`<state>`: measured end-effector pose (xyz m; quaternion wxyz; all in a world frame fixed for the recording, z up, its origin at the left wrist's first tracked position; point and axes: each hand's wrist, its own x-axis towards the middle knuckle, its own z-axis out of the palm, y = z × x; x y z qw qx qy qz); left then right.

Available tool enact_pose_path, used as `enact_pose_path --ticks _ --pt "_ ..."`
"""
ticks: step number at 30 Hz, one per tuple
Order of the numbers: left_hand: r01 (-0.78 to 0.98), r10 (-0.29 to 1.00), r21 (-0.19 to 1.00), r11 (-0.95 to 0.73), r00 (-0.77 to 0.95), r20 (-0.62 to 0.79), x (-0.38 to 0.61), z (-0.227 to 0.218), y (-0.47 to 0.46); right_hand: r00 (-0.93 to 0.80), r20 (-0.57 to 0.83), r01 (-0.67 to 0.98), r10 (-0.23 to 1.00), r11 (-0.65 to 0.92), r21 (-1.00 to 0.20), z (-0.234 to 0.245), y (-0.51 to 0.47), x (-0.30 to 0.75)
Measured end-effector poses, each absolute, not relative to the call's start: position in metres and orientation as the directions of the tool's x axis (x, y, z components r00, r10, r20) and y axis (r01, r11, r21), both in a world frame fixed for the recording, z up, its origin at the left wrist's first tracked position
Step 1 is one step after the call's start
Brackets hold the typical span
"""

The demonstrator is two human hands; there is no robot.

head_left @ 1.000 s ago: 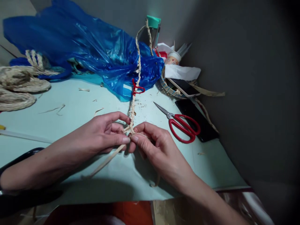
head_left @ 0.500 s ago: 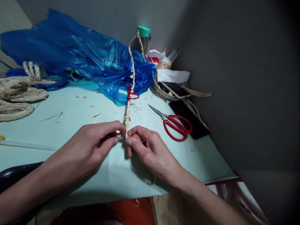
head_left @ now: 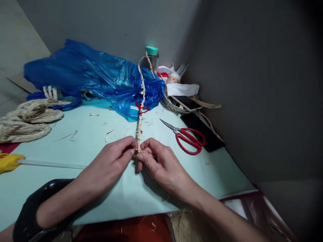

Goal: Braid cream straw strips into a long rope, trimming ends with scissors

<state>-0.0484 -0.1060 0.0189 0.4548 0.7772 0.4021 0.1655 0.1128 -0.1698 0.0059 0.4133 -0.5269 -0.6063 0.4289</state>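
Observation:
A pale braided fibre cord [head_left: 139,129] runs down from a bottle with a green lid [head_left: 152,51] to my fingers. Red yarn [head_left: 141,109] is tied round it partway along. At its lower end my left hand [head_left: 113,158] pinches a strand on the left side. My right hand [head_left: 158,159] grips thin strands at the same spot, thumb and forefinger pressed together. The two hands nearly meet, and the exact crossing of the strands is partly hidden by the fingertips. Red-handled scissors [head_left: 186,136] lie to the right of my right hand.
A blue plastic bag [head_left: 93,74] spreads behind the cord. Coiled fibre bundles [head_left: 32,114] lie at left, above a yellow-handled tool with a long pale shaft [head_left: 8,163]. At right are a black phone [head_left: 202,132] and a basket [head_left: 174,105] holding odds and ends. Fibre scraps dot the table.
My left hand has moved closer to the cord's end and its thumb and finger have drawn together. The view has shifted, showing more of the left side.

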Motion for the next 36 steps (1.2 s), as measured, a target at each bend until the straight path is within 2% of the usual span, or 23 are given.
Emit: enact_pose_path --ticks 5,8,11,14,16,21,23,25,28,33,34,36 --pt "0.411 0.760 0.891 -0.191 0.637 -0.130 -0.048 0.018 -0.106 -0.141 0.077 0.396 0.987 0.127 -0.910 0.008 -0.174 0.111" --pt "0.413 0.782 0.894 -0.173 0.610 -0.130 -0.050 0.015 -0.104 -0.131 0.051 0.551 0.990 0.115 -0.826 0.010 -0.178 0.110" --pt "0.466 0.819 0.866 -0.182 0.559 -0.129 -0.052 0.014 -0.104 -0.088 0.090 0.793 0.992 0.125 -0.596 0.011 -0.183 0.109" --pt "0.482 0.832 0.861 -0.162 0.536 -0.143 -0.052 0.017 -0.106 -0.120 0.243 0.930 0.963 0.195 -0.313 0.013 -0.189 0.105" --pt "0.465 0.832 0.876 -0.130 0.531 -0.159 -0.052 0.019 -0.107 -0.148 0.328 0.953 0.933 0.222 -0.204 0.015 -0.194 0.097" --pt "0.307 0.847 0.945 0.113 0.468 -0.253 -0.056 0.013 -0.109 -0.105 0.520 0.958 0.848 0.225 -0.175 0.004 -0.199 0.064" --pt "0.213 0.831 0.950 0.230 0.464 -0.305 -0.059 0.010 -0.111 -0.117 0.603 0.963 0.789 0.240 -0.126 -0.004 -0.198 0.054" --pt "0.119 0.816 0.939 0.323 0.468 -0.340 -0.062 0.010 -0.114 -0.157 0.630 0.963 0.761 0.259 -0.073 -0.009 -0.198 0.049" --pt "0.039 0.808 0.915 0.401 0.456 -0.373 -0.064 0.013 -0.117 -0.180 0.602 0.950 0.778 0.297 -0.099 -0.007 -0.201 0.053" --pt "0.005 0.813 0.926 0.378 0.476 -0.335 -0.064 0.013 -0.118 0.032 0.579 0.918 0.815 0.205 -0.340 0.013 -0.194 0.072" --pt "0.002 0.817 0.930 0.368 0.478 -0.324 -0.064 0.011 -0.118 0.063 0.512 0.886 0.857 0.188 -0.423 0.015 -0.190 0.074" --pt "0.007 0.823 0.943 0.332 0.486 -0.293 -0.065 0.008 -0.116 0.054 0.289 0.769 0.956 0.145 -0.623 0.017 -0.183 0.077"
